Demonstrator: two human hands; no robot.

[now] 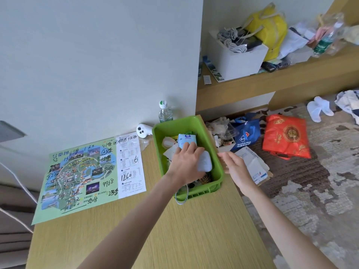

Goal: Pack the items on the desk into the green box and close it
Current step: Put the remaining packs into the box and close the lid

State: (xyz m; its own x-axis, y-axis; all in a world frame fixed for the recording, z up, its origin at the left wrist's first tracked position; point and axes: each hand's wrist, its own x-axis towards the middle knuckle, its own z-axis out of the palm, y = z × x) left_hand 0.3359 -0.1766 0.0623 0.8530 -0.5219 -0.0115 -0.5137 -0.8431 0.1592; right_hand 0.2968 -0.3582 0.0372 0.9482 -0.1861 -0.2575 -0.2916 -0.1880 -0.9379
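One printed map sheet (91, 175), scribbled over in black marker, lies flat on the left of the bench (194, 230). Past its far right corner a white controller (143, 130) and a water bottle (165, 112) stand against the wall. The green box (218, 184) sits open-topped at the bench's far right corner, already holding several things. The left hand (186, 164) reaches into it palm down, fingers laid fairly straight on the near end of a blue pack (186, 139), thumb against a white pouch (205, 162). The right hand (236, 167) hovers just outside the box's right wall, fingers loosely spread and holding nothing. On the floor beyond lie a blue bag (245, 135) and a red bag (286, 136).
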